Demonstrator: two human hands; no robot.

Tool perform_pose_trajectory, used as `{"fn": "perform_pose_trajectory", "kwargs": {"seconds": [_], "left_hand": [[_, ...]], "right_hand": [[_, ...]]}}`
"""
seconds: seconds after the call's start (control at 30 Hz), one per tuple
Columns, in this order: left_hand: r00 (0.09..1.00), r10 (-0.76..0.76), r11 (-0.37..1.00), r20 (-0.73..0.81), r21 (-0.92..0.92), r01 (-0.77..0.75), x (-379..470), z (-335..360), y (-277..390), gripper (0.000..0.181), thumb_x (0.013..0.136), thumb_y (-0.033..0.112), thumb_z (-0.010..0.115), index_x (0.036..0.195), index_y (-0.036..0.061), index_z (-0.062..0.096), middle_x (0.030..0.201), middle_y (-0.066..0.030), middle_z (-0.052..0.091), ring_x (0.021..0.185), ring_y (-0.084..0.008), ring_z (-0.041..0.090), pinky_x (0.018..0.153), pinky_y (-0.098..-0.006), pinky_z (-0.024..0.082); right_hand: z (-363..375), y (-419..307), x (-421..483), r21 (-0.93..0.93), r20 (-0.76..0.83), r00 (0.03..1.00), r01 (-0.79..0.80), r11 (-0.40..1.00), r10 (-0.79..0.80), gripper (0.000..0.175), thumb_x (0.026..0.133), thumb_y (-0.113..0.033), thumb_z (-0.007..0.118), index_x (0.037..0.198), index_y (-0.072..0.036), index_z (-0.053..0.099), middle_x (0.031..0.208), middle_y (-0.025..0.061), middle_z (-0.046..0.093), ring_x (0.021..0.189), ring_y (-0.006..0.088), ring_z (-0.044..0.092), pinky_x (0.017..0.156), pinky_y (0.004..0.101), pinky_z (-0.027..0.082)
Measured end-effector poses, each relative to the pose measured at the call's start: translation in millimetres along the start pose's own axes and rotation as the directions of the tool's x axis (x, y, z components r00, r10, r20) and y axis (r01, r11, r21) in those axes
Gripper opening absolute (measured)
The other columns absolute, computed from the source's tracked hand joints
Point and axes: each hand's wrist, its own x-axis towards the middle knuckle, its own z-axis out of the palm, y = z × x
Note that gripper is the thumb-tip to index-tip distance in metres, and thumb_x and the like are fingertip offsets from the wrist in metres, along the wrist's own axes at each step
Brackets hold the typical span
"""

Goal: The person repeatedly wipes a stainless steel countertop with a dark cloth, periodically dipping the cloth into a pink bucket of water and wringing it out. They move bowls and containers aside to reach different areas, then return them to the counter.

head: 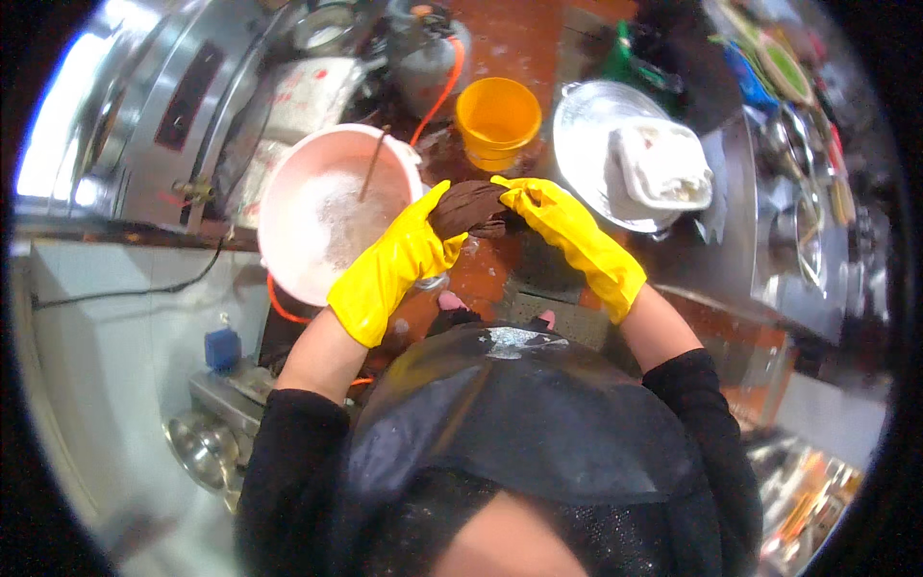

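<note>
Both of my hands wear yellow rubber gloves. My left hand (pixel 405 263) grips one side of a bunched brown cloth (pixel 470 207), close to the rim of a large pink tub. My right hand (pixel 566 234) pinches the cloth's other side at its upper right edge. The pink tub (pixel 288 216) stands on the left, with cloudy, foamy water and a thin brown stick leaning in it. Just beyond the cloth is a yellow bucket (pixel 497 119). To the right, a wide metal basin (pixel 588 144) bears a white container (pixel 667 162) with whitish contents.
A grey gas cylinder (pixel 429 72) with an orange hose stands behind the tub. Steel kitchen equipment (pixel 173 108) is at upper left. On the right, a metal counter (pixel 793 252) holds bowls and utensils. A metal bowl (pixel 204 448) lies at lower left.
</note>
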Motion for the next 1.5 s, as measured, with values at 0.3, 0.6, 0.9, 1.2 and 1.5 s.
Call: {"fn": "perform_pose_trajectory", "kwargs": {"seconds": [0.3, 0.6, 0.9, 1.2, 1.5], "left_hand": [[0.629, -0.765, 0.364, 0.136, -0.715, 0.597, 79.7, 154.2, -2.0, 0.061, 0.099, 0.056, 0.065, 0.135, 0.0069, 0.06, 0.122, -0.0148, 0.068, 0.101, -0.0256, 0.068, 0.081, -0.0383, 0.06], [0.726, -0.499, 0.568, 0.474, -0.454, 0.687, 184.7, 379.4, 35.6, 0.045, 0.101, 0.043, 0.07, 0.127, 0.0058, 0.071, 0.119, -0.005, 0.072, 0.104, -0.0186, 0.067, 0.091, -0.0324, 0.053], [0.81, -0.483, 0.846, 0.333, -0.062, 0.53, 255.0, 513.8, 81.7, 0.032, 0.098, 0.044, 0.07, 0.104, 0.0126, 0.071, 0.081, 0.0003, 0.064, 0.065, -0.0134, 0.053, 0.056, -0.0281, 0.038], [0.522, -0.25, 0.545, 0.816, -0.327, 0.772, 366.9, 589.6, 63.5, 0.033, 0.099, 0.032, 0.069, 0.123, 0.0084, 0.068, 0.111, -0.0125, 0.071, 0.098, -0.0286, 0.068, 0.091, -0.0415, 0.053], [0.92, -0.241, 0.963, 0.31, 0.197, 0.186, 523.7, 551.7, 77.4, 0.042, 0.095, 0.04, 0.075, 0.116, 0.004, 0.067, 0.105, -0.0095, 0.072, 0.097, -0.0222, 0.068, 0.087, -0.0368, 0.053]], "right_hand": [[-80.0, 74.8, -148.0, 0.973, -0.078, 0.925, -0.011, 0.23, 0.372, 0.039, 0.111, -0.034, 0.053, 0.126, -0.001, 0.065, 0.116, 0.0088, 0.072, 0.105, 0.0168, 0.068, 0.094, 0.0299, 0.055], [-151.5, 148.6, -305.5, 0.744, -0.434, 0.802, 0.063, 0.665, 0.41, 0.041, 0.106, -0.045, 0.06, 0.108, -0.006, 0.073, 0.092, 0.0077, 0.073, 0.078, 0.0164, 0.067, 0.071, 0.0342, 0.054], [-226.4, 150.3, -439.9, 0.743, -0.669, 0.077, 0.052, 0.667, 0.74, 0.042, 0.099, -0.05, 0.07, 0.098, -0.008, 0.076, 0.07, -0.0052, 0.054, 0.06, 0.0066, 0.041, 0.054, 0.0279, 0.034], [-317.9, 179.6, -502.4, 0.626, -0.717, -0.111, 0.329, 0.707, 0.688, 0.043, 0.099, -0.052, 0.069, 0.093, -0.01, 0.072, 0.074, -0.0032, 0.061, 0.06, 0.0092, 0.05, 0.055, 0.029, 0.041], [-450.3, 255.4, -503.0, 0.729, -0.673, 0.324, 0.136, 0.671, 0.665, 0.042, 0.107, -0.039, 0.061, 0.124, -0.001, 0.069, 0.111, 0.0051, 0.072, 0.097, 0.016, 0.065, 0.089, 0.0326, 0.052]]}}
